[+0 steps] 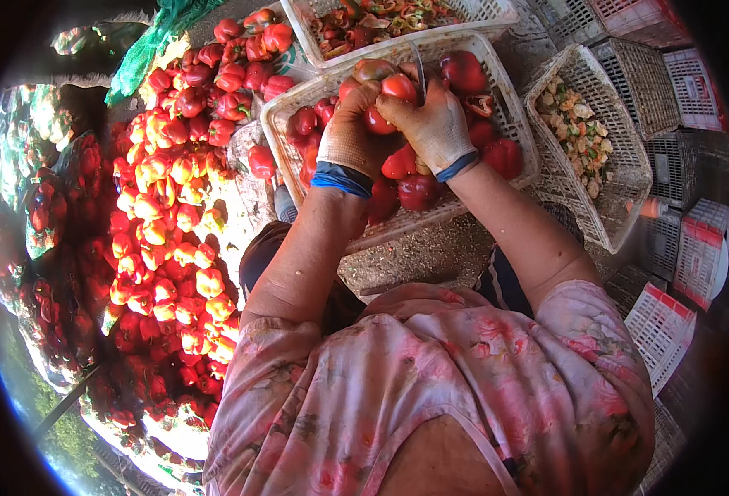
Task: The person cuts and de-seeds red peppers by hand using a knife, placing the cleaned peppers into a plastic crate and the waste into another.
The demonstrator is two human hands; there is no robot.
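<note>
Both my hands wear stained whitish work gloves with blue cuffs and meet over a white plastic crate (494, 68) of red bell peppers (419, 191). My left hand (350, 131) grips a red bell pepper (399, 88) with a greenish-brown patch at its far side. My right hand (429, 121) holds a knife (420, 71), its narrow blade pointing up and away from me beside that pepper. The right thumb presses against the pepper's near side. The knife's handle is hidden in the glove.
A big heap of red peppers (153, 204) lies to the left, partly in strong sunlight, near green net sacks (153, 46). Beyond my crate stands another with pepper scraps (377, 22). At right, a crate (628, 167) holds pale cut cores (578, 133), with stacked crates (643, 80) behind.
</note>
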